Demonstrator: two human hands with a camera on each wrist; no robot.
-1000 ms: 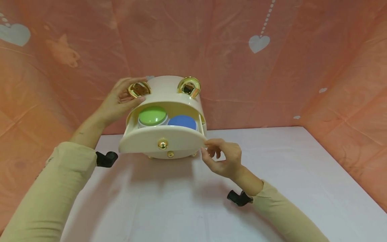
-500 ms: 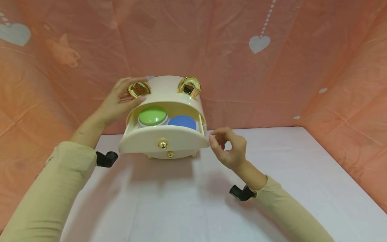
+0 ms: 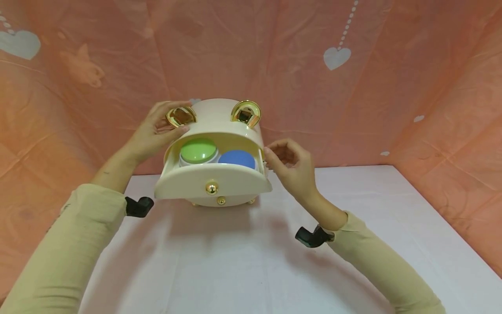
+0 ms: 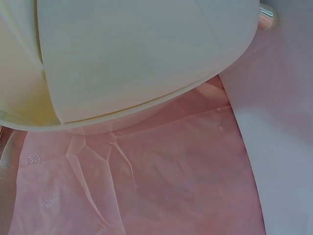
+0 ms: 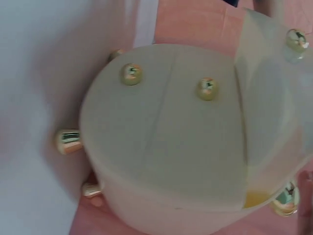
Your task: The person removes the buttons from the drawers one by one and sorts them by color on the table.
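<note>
Two hands at a cream box with its top drawer pulled out.

The box (image 3: pixel 219 131) stood at the far edge of the white table (image 3: pixel 243 261), against the pink backdrop (image 3: pixel 313 87). The left hand (image 3: pixel 157 131) gripped the box's top left side, fingers curled by a gold ear (image 3: pixel 180 116). The right hand (image 3: pixel 292 168) was at the box's right side, fingers loosely bent and seemingly touching the edge, holding nothing. The open drawer (image 3: pixel 211 181) held a green lid (image 3: pixel 198 150) and a blue lid (image 3: pixel 236 158), side by side.
</note>
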